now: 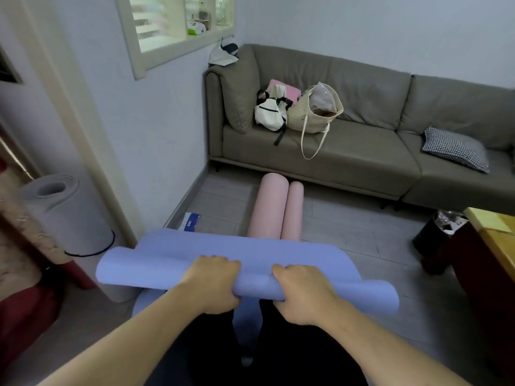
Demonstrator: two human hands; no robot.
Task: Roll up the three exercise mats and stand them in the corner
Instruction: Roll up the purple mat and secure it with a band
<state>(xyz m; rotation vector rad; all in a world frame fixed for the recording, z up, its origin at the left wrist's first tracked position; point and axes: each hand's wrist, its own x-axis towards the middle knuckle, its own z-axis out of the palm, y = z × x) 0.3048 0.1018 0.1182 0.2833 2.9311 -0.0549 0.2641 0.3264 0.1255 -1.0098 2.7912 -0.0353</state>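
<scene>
Mats counted: four. One lavender foam mat (195,263), partly rolled, lies across the floor before the person. Left hand (216,282) and right hand (302,292): each grip curled round its roll. Two pink rolled mats (274,207) lie side by side near the grey sofa (362,162). One grey rolled mat (64,207) stands upright at left.

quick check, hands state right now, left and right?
Left hand: closed, fingers curled over the rolled part of the blue mat.
Right hand: closed, gripping the same blue mat roll.
</scene>
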